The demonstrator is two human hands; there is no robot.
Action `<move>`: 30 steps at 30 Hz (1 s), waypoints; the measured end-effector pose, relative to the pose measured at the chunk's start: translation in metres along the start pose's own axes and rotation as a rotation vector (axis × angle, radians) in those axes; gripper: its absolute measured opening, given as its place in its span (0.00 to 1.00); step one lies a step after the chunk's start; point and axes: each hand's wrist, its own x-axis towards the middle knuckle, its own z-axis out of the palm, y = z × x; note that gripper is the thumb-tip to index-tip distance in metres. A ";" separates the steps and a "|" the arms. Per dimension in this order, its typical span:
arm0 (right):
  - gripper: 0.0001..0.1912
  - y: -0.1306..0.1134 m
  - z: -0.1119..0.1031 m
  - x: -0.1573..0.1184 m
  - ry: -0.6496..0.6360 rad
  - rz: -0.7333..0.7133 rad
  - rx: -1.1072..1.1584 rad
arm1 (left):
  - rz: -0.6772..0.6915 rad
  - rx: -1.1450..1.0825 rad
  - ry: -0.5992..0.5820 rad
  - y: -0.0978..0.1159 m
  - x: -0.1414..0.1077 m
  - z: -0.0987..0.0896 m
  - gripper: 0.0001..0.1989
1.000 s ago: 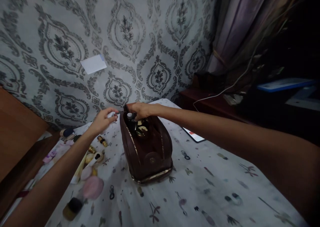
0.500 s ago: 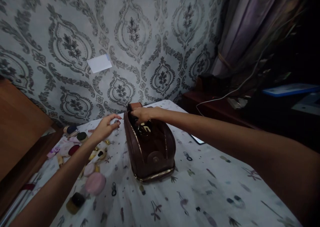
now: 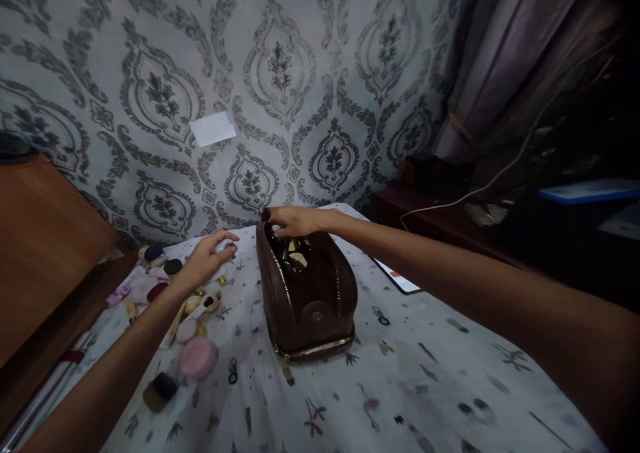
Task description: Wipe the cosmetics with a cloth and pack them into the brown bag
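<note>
A dark brown toiletry bag (image 3: 310, 333) with gold zips stands unzipped on the patterned bedsheet. Glossy dark and gold items (image 3: 297, 256) show inside its far half; their kind is hard to make out. At the bag's far end, my right hand (image 3: 295, 221) grips the rim and handle area, thumb on the inner side and fingers over the top. My left hand (image 3: 213, 256) hovers to the left of the bag with fingers apart, holding nothing. Below and beside it lie several cosmetics, including a round pink case (image 3: 199, 358) and a dark-capped jar (image 3: 160, 392).
A tablet or phone with a lit screen (image 3: 397, 276) lies right of the bag, partly behind my right arm. A wooden panel (image 3: 50, 240) borders the left side. A white cable (image 3: 465, 200) runs over dark red furniture (image 3: 395, 206) at right. The patterned wall stands behind.
My right hand has come up from inside the bag to its far rim, covering the brown strap. My left hand stays open beside the bag. The view has shifted slightly left.
</note>
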 end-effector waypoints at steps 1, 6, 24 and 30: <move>0.12 0.000 -0.004 -0.003 0.019 0.012 0.000 | 0.005 -0.014 0.020 0.000 -0.005 -0.003 0.16; 0.11 -0.006 -0.018 -0.028 0.254 0.122 0.023 | -0.059 -0.074 0.067 -0.002 -0.042 -0.016 0.16; 0.21 -0.201 0.119 -0.075 0.540 -0.272 0.831 | -0.102 -0.050 -0.045 0.000 -0.193 0.021 0.09; 0.30 -0.216 0.175 -0.028 0.346 0.258 1.521 | -0.099 -0.152 0.057 -0.019 -0.205 0.005 0.12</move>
